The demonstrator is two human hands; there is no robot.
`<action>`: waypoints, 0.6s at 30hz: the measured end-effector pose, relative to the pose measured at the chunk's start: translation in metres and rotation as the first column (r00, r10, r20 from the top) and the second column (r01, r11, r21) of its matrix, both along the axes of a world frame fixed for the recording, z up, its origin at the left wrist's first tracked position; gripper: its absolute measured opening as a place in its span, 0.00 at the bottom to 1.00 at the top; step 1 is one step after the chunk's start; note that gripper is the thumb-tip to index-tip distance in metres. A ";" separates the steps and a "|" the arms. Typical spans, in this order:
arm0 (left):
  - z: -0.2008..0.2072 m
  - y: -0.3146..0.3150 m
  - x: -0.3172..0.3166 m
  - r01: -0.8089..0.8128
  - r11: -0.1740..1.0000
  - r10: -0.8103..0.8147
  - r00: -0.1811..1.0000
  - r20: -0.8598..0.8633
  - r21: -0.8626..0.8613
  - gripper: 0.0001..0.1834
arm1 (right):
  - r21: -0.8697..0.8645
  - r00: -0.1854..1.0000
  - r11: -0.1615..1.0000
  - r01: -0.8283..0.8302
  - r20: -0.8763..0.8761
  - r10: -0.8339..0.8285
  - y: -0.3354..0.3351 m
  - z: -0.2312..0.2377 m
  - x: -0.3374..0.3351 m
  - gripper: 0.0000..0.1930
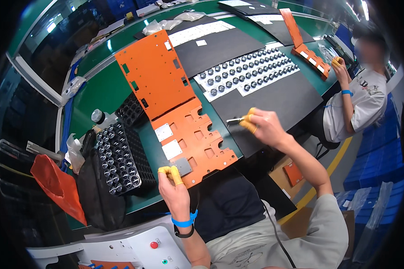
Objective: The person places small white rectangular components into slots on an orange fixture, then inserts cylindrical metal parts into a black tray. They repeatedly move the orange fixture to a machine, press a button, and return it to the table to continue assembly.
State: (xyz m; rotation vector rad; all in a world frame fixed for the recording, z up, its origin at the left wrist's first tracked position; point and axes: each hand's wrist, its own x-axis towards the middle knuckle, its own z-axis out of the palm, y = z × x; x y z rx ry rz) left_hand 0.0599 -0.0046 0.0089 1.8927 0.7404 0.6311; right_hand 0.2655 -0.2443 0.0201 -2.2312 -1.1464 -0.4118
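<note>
Two-handed at a green table [87, 105]

Beside a black mat [278, 101], facing an opened orange fixture [159, 76]. With right hand [265, 126] over mat, left hand [175, 193] at fixture. Touching grey plate [183, 165] on fixture with bunched left fingers; cannot tell if gripping. Pinching slim tool [232, 120] in right.

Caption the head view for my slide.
Left hand at the gray plate on an orange fixture, right hand holding a small tool.
</note>
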 end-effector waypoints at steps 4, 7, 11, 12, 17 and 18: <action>0.012 -0.011 0.005 -0.044 0.995 0.035 0.995 0.098 0.094 0.08 | -0.156 0.957 0.974 0.165 0.266 -0.120 -0.032 -0.009 0.022 0.04; 0.001 -0.019 0.013 -0.026 0.991 -0.011 0.963 0.269 0.133 0.09 | -0.138 0.967 0.980 0.142 0.233 -0.107 -0.043 -0.012 0.023 0.10; -0.012 -0.034 0.012 0.065 0.997 -0.049 0.944 0.327 -0.036 0.09 | 0.006 0.993 0.994 0.113 -0.013 -0.113 -0.036 -0.012 0.015 0.14; -0.013 -0.039 0.013 0.082 0.996 -0.059 0.912 0.406 -0.038 0.09 | -0.013 0.995 0.995 0.096 -0.013 -0.096 -0.032 -0.011 0.014 0.15; -0.015 -0.041 0.015 0.118 0.985 -0.052 0.896 0.441 -0.125 0.08 | -0.043 0.991 0.992 0.122 0.056 -0.120 -0.015 -0.020 0.037 0.13; -0.014 -0.039 0.015 0.135 0.982 -0.067 0.904 0.423 -0.134 0.08 | -0.031 0.986 0.990 0.136 0.099 -0.133 -0.011 -0.021 0.044 0.14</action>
